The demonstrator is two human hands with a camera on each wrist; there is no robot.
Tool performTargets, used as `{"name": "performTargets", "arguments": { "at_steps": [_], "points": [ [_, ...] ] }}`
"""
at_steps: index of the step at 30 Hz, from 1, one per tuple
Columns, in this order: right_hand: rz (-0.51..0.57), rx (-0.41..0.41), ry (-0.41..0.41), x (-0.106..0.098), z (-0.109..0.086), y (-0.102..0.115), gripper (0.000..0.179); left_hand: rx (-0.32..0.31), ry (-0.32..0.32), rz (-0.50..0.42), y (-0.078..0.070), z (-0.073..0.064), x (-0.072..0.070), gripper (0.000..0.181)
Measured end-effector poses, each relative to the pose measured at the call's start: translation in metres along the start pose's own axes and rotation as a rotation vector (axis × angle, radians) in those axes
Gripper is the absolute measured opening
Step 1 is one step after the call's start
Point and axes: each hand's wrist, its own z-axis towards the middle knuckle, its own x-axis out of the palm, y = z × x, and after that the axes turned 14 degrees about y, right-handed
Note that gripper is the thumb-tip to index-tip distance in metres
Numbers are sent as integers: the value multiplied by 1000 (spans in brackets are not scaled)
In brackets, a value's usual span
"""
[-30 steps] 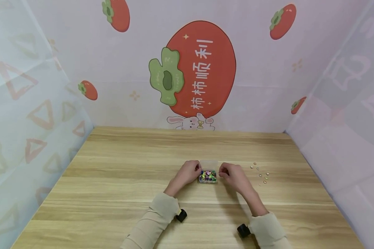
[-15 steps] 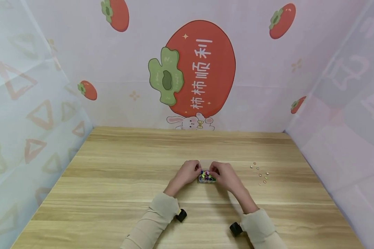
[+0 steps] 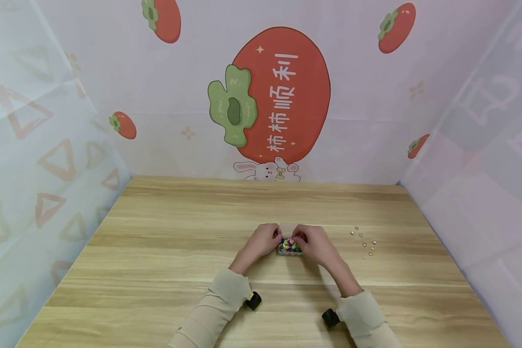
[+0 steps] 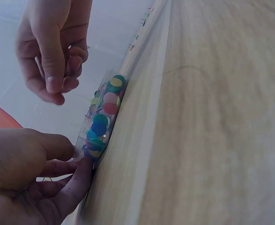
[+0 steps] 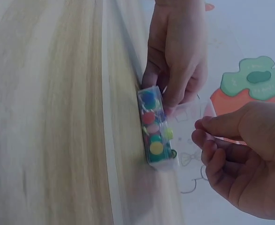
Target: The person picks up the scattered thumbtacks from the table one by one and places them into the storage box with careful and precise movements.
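A small clear plastic box [image 3: 289,247] of colourful thumbtacks sits on the table, its transparent lid [image 5: 193,117] raised at the back. My left hand [image 3: 263,240] pinches the box's left end between thumb and fingers; in the left wrist view, its thumb and forefinger [image 4: 57,146] meet at the near corner. Just above the box's right part is my right hand [image 3: 315,244], fingers loosely bent and thumb close to the forefinger. In the right wrist view no thumbtack shows between those fingertips [image 5: 207,124]. Flat round heads in blue, red, pink, yellow and green show through the box wall.
Several loose thumbtacks [image 3: 364,244] lie scattered on the wooden table [image 3: 156,270] to the right of my right hand. White printed cloth walls [image 3: 178,96] enclose the table at the back and both sides. A black wrist camera hangs at each sleeve.
My right hand has moved left from beside the box to over it, then lifted very slightly. The left hand stays at the box's left end. The loose thumbtacks lie as before.
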Motion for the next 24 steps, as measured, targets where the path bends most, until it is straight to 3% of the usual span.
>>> {"name": "performTargets", "arguments": {
  "at_steps": [11,24],
  "points": [
    [-60,57,-68,-22,-31,-41,6,-12,2,-7,-4,-3,0,13],
    [-53,83,-109,-49,-74,-85,6,-15,2,-7,-3,-3,1,11]
  ]
}}
